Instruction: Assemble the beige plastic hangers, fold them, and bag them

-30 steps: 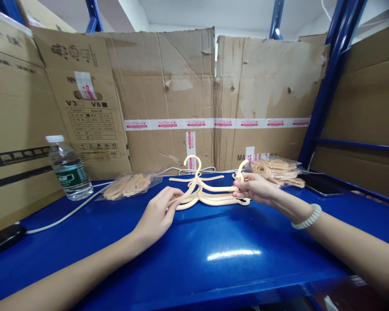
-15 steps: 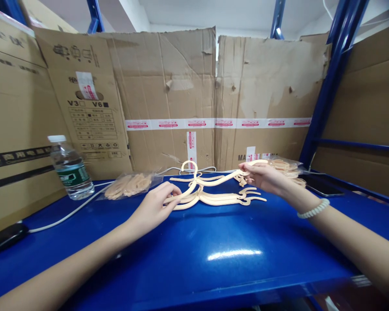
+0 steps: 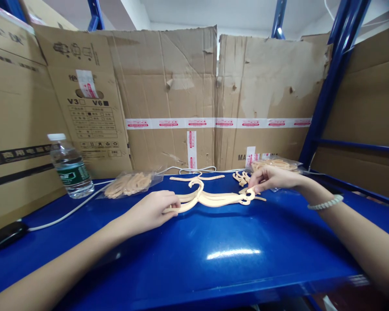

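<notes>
A cream plastic clothes hanger (image 3: 218, 200) lies across the middle of the blue shelf, over other hangers of the same kind, its hook pointing to the back. My left hand (image 3: 157, 208) is closed on its left arm. At its right end, my right hand (image 3: 262, 178) pinches the curled tip between thumb and fingers. Behind it rests another, smaller-looking hanger (image 3: 210, 177). A small heap of cream plastic pieces (image 3: 240, 178) sits just left of my right hand. How many hangers lie beneath is hard to make out.
Clear bags of cream parts lie at left (image 3: 129, 185) and behind my right hand (image 3: 278, 163). A water bottle (image 3: 70, 168) stands at the left by a white cable (image 3: 61, 221) and a black device (image 3: 7, 236). Cardboard sheets (image 3: 168, 86) wall the back; a blue post (image 3: 330, 82) rises at right.
The hanger between my hands has come down and forward onto the others. My right hand has lowered with its right end; my left hand has shifted slightly.
</notes>
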`<state>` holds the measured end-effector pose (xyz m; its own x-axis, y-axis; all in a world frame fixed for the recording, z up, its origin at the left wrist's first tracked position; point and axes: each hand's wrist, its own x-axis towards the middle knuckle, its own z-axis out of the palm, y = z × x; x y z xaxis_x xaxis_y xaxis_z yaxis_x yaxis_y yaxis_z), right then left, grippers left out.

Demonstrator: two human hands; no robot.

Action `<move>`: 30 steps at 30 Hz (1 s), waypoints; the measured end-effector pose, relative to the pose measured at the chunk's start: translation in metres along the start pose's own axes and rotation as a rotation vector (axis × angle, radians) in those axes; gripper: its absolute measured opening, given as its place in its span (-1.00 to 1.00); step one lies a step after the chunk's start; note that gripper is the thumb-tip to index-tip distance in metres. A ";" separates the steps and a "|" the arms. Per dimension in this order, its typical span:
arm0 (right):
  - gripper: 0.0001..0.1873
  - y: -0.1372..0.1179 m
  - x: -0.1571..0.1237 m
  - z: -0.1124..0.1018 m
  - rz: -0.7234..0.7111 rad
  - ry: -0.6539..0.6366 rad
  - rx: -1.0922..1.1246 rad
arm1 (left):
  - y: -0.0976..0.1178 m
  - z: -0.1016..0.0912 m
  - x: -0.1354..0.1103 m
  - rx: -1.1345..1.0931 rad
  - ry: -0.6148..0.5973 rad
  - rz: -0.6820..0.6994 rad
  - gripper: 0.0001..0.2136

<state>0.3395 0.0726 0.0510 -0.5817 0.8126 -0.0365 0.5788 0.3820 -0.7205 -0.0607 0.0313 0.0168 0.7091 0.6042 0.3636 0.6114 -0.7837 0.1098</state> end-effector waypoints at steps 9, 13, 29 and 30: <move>-0.69 -0.006 0.003 0.013 0.119 -0.046 -0.299 | -0.008 0.004 -0.001 -0.010 -0.077 0.023 -0.85; -0.69 -0.009 0.003 0.013 0.117 -0.059 -0.389 | -0.009 0.003 -0.001 -0.006 -0.059 0.014 -0.87; -0.71 -0.003 0.008 0.017 0.183 -0.006 -0.498 | -0.010 0.006 -0.001 0.124 -0.032 -0.004 -0.82; -0.71 -0.002 0.008 0.017 0.184 0.001 -0.500 | -0.010 0.006 -0.001 0.133 -0.035 -0.008 -0.82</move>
<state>0.3238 0.0707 0.0407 -0.4447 0.8861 -0.1306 0.8730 0.3963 -0.2842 -0.0650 0.0397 0.0097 0.7144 0.6170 0.3301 0.6568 -0.7539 -0.0122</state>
